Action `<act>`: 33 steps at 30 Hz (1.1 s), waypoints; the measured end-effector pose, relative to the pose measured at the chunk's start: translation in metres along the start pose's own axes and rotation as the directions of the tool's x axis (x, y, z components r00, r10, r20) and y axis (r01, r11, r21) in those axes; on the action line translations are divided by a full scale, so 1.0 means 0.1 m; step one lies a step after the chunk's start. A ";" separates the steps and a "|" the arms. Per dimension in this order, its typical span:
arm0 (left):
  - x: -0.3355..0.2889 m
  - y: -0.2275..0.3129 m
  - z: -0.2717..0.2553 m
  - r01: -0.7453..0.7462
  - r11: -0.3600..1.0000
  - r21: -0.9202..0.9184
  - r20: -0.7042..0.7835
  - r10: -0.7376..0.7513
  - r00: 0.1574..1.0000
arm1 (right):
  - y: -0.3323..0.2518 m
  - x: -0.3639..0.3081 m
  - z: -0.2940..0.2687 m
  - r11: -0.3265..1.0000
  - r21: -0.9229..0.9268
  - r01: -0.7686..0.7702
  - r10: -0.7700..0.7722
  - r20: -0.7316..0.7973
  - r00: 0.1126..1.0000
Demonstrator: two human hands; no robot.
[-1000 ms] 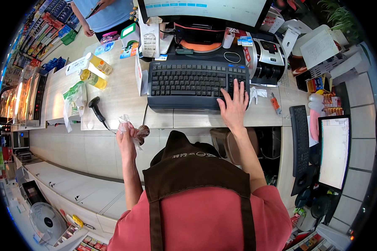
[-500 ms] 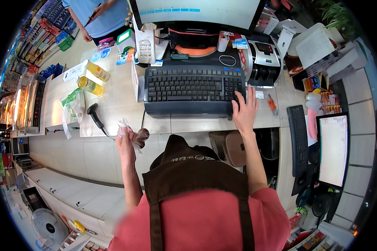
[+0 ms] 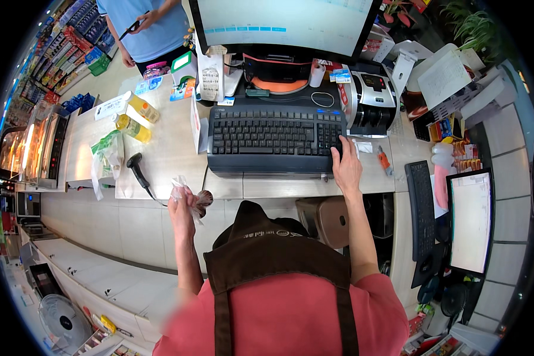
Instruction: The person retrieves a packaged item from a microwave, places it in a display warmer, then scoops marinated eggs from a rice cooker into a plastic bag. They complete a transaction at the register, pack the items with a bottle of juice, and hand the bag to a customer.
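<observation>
Left hand (image 3: pixel 182 212), fingers closed round a plastic bag (image 3: pixel 179 180), perhaps of eggs (image 3: pixel 205 200), by the near bench (image 3: pixel 225 187) edge, should grip softly; right hand (image 3: pixel 348 171), empty, fingers loosely spread, should touch the right of the keyboard (image 3: pixel 264 132) lightly

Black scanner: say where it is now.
In head view, the black scanner lies on the counter, left of the keyboard, between the green-white bag and left hand.

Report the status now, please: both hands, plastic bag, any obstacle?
Left hand closed on clear plastic bag, dark contents inside. Right hand open at right end of keyboard. Scanner near left hand, apart; no blockage seen.
</observation>
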State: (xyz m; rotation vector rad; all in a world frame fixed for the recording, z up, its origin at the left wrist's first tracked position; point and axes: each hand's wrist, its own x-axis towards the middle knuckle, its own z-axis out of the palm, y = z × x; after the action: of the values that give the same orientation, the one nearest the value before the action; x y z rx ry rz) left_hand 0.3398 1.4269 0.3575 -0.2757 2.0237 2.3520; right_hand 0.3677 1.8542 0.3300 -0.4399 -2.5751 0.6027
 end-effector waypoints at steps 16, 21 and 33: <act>-0.05 -0.08 0.01 0.026 0.999 -0.035 -0.030 -0.027 0.999 | 0.05 -0.37 -0.03 1.000 -0.021 0.017 -0.016 0.037 0.999; -0.07 -0.06 0.08 0.038 0.999 -0.015 -0.018 -0.039 0.999 | 0.01 -0.36 -0.08 0.998 -0.036 0.052 -0.052 0.001 0.999; -0.31 -0.05 -0.02 0.036 0.999 -0.021 -0.071 -0.037 0.997 | -0.74 -0.68 -0.02 0.837 0.517 0.180 -0.213 0.005 0.977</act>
State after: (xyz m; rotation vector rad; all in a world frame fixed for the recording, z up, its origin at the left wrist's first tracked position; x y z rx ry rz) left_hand 0.3715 1.4290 0.3571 -0.3990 2.0079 2.3744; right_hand 0.4112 1.7653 0.3431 0.0288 -2.3382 1.1963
